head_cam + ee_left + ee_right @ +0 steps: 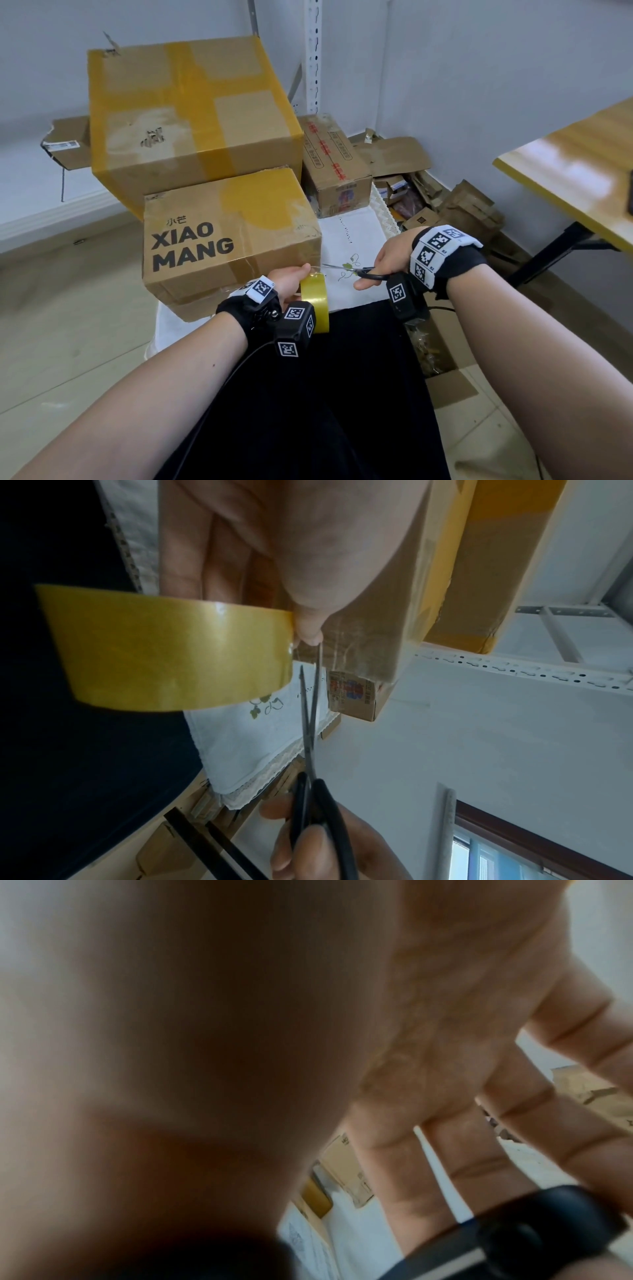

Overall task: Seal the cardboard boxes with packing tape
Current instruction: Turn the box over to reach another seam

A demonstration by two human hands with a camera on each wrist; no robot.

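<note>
Item: our left hand grips the tape roll beside the printed box; our right hand grasps scissors, blades parted at the tape strip. Surface: white cloth. Room: pale walls, tiled floor, wooden table, larger taped box behind

Head view: taken from above and behind both forearms, facing forward and down at the printed box, near enough for its lettering to be read. Left wrist view: set close under the left hand, facing along its fingers past the tape roll and scissors beside that box, all of which the head view shares. Right wrist view: pressed against the right hand, blurred, with only a sliver of the box beyond.
</note>
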